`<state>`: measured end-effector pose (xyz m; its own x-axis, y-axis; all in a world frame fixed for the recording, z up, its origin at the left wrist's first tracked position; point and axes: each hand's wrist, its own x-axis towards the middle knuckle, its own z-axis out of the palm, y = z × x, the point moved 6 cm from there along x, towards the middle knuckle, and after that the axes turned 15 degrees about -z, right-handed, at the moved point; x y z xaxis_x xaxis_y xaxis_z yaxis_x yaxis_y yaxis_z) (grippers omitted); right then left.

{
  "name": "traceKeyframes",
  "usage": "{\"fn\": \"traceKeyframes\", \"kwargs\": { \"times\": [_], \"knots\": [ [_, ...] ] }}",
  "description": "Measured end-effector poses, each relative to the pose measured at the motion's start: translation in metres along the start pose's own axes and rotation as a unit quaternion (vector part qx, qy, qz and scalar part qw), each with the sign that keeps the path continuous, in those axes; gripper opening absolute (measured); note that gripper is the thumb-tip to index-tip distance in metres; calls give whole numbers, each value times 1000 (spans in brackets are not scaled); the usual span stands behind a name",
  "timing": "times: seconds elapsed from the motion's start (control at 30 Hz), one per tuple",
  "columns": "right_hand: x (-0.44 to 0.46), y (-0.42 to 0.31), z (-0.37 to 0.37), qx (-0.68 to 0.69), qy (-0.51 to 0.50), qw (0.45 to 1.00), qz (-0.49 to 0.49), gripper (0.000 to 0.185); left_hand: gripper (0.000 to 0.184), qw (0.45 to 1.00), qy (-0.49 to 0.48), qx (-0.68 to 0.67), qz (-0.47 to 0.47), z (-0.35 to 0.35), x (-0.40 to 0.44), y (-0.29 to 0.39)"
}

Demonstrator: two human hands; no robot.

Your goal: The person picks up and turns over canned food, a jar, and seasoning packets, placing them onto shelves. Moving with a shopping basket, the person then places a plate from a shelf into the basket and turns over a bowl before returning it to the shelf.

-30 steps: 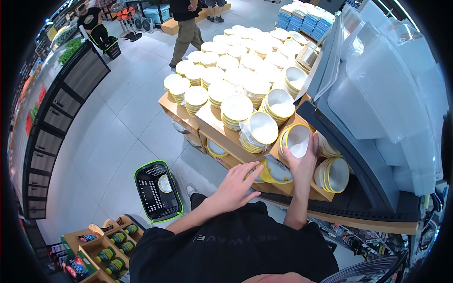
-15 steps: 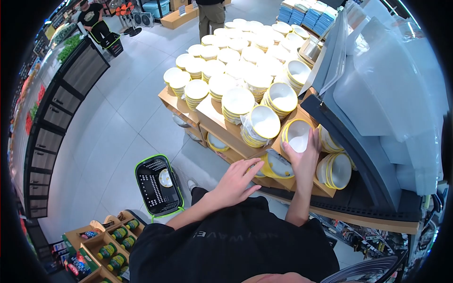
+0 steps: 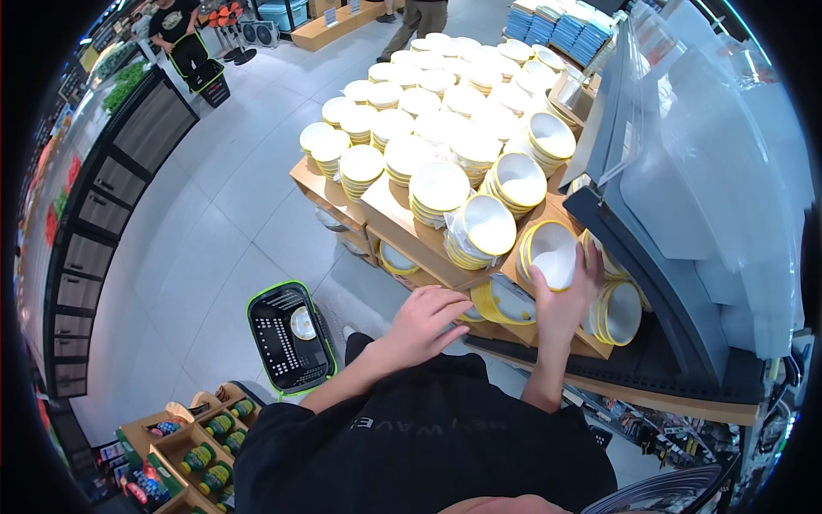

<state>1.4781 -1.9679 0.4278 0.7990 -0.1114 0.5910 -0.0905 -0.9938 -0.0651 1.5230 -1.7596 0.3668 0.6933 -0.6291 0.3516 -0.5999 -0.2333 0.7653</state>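
Note:
My right hand (image 3: 572, 287) grips the near rim of a white bowl with a yellow edge (image 3: 552, 250), its thumb inside the rim. That bowl tilts on a short stack on the wooden display. Empty and with its fingers spread, my left hand (image 3: 428, 319) hovers at the display's front edge, near yellow-edged plates (image 3: 507, 301). A stack with plastic wrap (image 3: 490, 224) stands left of the held bowl. To its right, more bowls (image 3: 620, 313) lie tilted on their sides.
A black basket with a green rim (image 3: 253, 343) stands on the floor at left, a small dish (image 3: 302, 324) inside. Clear plastic bins (image 3: 685, 154) rise at right. Bottles (image 3: 199, 457) fill a wooden shelf at lower left. A person with a basket (image 3: 175, 30) stands at upper left.
My right hand and the gripped bowl have shifted slightly right in view. A walking person at the top has moved right. My left hand's fingers have drawn slightly closer together.

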Motion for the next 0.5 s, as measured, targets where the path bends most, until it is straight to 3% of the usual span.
{"fn": "traceKeyframes", "kwargs": {
  "times": [0.07,0.1,0.17,0.2,0.23,0.27,0.3,0.33,0.37,0.5],
  "knots": [
    [-5,-16,-25,124,105,985,-54,69,41,998,52,-28,5,-36,5,-4],
    [4,-23,-33,127,97,986,-52,69,38,993,100,-56,10,-62,7,-3],
    [28,-63,-72,280,192,905,-258,51,35,969,202,-115,79,-127,11,15],
    [41,-77,-86,322,261,863,-289,50,29,949,257,-131,126,-161,12,31],
    [55,-88,-100,360,329,814,-316,52,36,922,318,-137,176,-189,9,44],
    [70,-98,-116,356,351,791,-352,55,43,855,414,-177,259,-211,10,57],
    [79,-112,-130,380,363,780,-339,53,40,871,392,-129,267,-234,8,69],
    [92,-132,-139,408,418,736,-342,52,37,861,399,-120,292,-252,5,79],
    [96,-143,-140,425,452,717,-318,40,35,851,405,-112,316,-266,-1,85],
    [111,-183,-141,405,419,742,-332,30,31,842,398,-48,361,-330,-26,63]
  ]
}}
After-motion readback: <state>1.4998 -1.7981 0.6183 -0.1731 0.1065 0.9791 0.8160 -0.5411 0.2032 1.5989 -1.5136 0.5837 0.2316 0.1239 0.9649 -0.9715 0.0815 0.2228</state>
